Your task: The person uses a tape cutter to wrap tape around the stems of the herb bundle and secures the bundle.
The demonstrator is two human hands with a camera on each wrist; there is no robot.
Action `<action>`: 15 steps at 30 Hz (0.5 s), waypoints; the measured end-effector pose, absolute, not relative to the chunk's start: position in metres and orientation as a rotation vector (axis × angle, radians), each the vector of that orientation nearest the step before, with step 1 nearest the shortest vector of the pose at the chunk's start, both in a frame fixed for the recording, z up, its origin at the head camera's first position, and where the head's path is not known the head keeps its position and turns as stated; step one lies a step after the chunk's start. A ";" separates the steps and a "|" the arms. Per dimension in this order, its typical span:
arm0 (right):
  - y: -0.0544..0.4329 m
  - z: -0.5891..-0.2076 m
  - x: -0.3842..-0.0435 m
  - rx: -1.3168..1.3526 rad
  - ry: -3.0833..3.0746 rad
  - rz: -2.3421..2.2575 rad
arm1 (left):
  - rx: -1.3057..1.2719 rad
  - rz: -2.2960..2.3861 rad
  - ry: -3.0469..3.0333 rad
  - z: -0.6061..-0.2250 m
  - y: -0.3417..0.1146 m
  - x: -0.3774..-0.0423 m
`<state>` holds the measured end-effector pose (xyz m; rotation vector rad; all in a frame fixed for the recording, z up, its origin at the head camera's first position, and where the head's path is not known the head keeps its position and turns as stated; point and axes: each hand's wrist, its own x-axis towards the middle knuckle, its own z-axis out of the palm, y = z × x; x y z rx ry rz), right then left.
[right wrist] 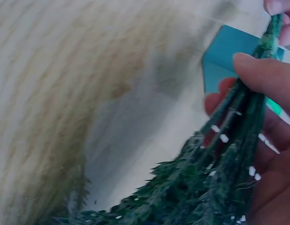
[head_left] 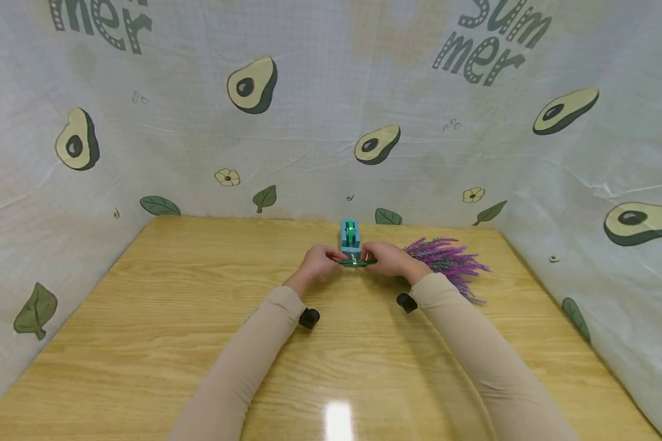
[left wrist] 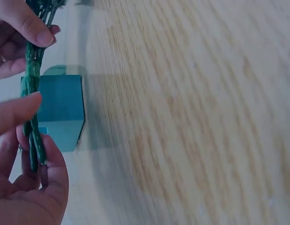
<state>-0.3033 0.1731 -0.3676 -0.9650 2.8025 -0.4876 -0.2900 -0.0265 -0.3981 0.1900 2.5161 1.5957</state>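
Observation:
A bunch of artificial lavender (head_left: pixel 447 263) lies to the right, its purple heads spread beyond my right hand (head_left: pixel 388 260). That hand grips the green stems (right wrist: pixel 239 101) between thumb and fingers, just above the leaves. My left hand (head_left: pixel 321 262) holds the stems' lower ends (left wrist: pixel 34 157) in its fingers. Between the hands, a shiny strip of clear green tape (left wrist: pixel 34 69) lies against the stems. Right behind them stands a blue tape dispenser (left wrist: pixel 63 101) with a green tape roll (head_left: pixel 350 231), partly covered by the hands and stems in the wrist views.
The wooden table (head_left: pixel 209 288) extends around both arms. A pale curtain (head_left: pixel 309 141) printed with avocados and leaves borders it at the back and sides. A black wrist camera (head_left: pixel 309 318) sits under the left cuff, another black camera (head_left: pixel 407 302) under the right.

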 end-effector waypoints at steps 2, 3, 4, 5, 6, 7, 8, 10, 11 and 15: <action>0.173 -0.368 -0.303 -0.977 2.824 -0.494 | 0.200 1.593 2.517 -0.398 -0.027 -0.290; 0.174 -0.368 -0.302 -0.978 2.835 -0.504 | 0.197 1.589 2.520 -0.397 -0.027 -0.291; 0.174 -0.369 -0.302 -0.978 2.843 -0.513 | 0.192 1.588 2.518 -0.397 -0.027 -0.290; 0.174 -0.369 -0.302 -0.976 2.847 -0.524 | 0.188 1.583 2.518 -0.396 -0.028 -0.290; 0.174 -0.370 -0.303 -0.974 2.847 -0.535 | 0.195 1.572 2.524 -0.395 -0.028 -0.290; 0.175 -0.371 -0.303 -0.973 2.840 -0.549 | 0.195 1.565 2.530 -0.395 -0.027 -0.290; 0.175 -0.371 -0.303 -0.974 2.830 -0.569 | 0.196 1.566 2.532 -0.394 -0.027 -0.290; 0.177 -0.371 -0.304 -0.975 2.805 -0.593 | 0.213 1.583 2.540 -0.394 -0.026 -0.290; 0.177 -0.371 -0.304 -0.989 2.795 -0.599 | 0.221 1.591 2.545 -0.394 -0.026 -0.290; 0.177 -0.369 -0.303 -1.012 2.802 -0.612 | 0.201 1.637 2.559 -0.396 -0.025 -0.291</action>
